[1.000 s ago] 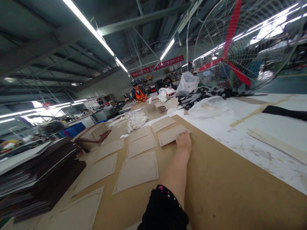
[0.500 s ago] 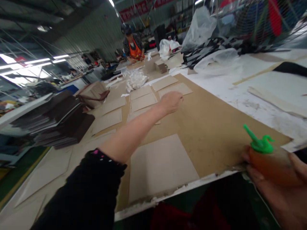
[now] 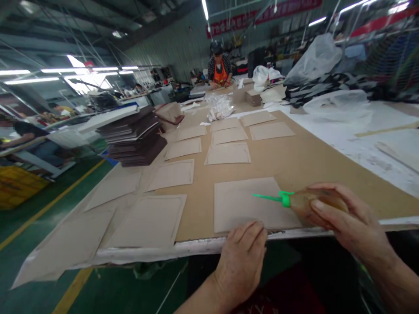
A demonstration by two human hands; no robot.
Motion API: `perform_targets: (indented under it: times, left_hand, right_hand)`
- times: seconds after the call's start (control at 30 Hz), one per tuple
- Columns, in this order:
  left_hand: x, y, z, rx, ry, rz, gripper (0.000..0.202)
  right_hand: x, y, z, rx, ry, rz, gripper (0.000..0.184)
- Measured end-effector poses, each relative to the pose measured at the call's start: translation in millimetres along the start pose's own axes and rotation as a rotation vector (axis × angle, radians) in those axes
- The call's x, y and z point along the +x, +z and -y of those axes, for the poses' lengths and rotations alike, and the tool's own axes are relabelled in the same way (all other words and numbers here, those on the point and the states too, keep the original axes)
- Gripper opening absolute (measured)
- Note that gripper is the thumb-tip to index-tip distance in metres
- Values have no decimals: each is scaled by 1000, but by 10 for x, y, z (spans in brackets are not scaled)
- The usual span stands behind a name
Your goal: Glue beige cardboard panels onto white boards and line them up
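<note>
My right hand [image 3: 347, 218] is wrapped round an amber squeeze glue bottle [image 3: 304, 205] with a green nozzle [image 3: 266, 197]. The bottle lies nearly level, its tip pointing left above a beige rectangular panel [image 3: 244, 205] near the front edge of the table. My left hand [image 3: 242, 257] rests at the panel's near edge, with its fingers lying close together on it and the thumb hidden. Several similar panels, such as one beige panel [image 3: 147, 222] to the left, lie spread over the brown board [image 3: 281, 161]. Some show a line along their borders.
Stacked dark brown sheets [image 3: 134, 135] stand on the left side of the table. Crumpled clear plastic [image 3: 220, 107] lies farther back. A person in an orange apron [image 3: 221, 74] works at the far end. Dark strips [image 3: 327, 89] and plastic bags are heaped at back right.
My left hand has come back from over the far panels to the near panel's edge. My right hand has moved left with the glue bottle, tipping it from upright to nearly level.
</note>
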State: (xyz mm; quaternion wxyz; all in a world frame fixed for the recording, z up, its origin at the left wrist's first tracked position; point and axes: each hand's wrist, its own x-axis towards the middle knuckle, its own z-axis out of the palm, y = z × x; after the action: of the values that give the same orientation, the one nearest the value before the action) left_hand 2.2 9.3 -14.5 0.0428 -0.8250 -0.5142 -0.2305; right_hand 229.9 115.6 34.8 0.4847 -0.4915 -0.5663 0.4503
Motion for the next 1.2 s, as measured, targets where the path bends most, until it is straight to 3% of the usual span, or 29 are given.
perform_targets:
  times: [0.17, 0.37, 0.67, 0.83, 1.1, 1.2]
  left_hand:
    - [-89, 233, 26, 17, -46, -117, 35]
    - [-133, 365, 51, 64, -34, -215, 38]
    - [-162, 431, 70, 133, -11, -215, 41]
    - [-158, 443, 68, 122, -11, -251, 39]
    - [-112, 390, 81, 74, 12, -263, 33]
    - [-114, 388, 80, 71, 7, -265, 33]
  right_hand:
    - [53, 321, 204, -391, -311, 341, 34]
    - [60, 684, 411, -506, -519, 667, 14]
    - [154, 879, 558, -606, -611, 808, 10]
    - [223, 959, 725, -681, -595, 872, 12]
    - [467, 1202, 785, -918, -685, 739, 15]
    - [479, 1194, 822, -894, -665, 775, 14]
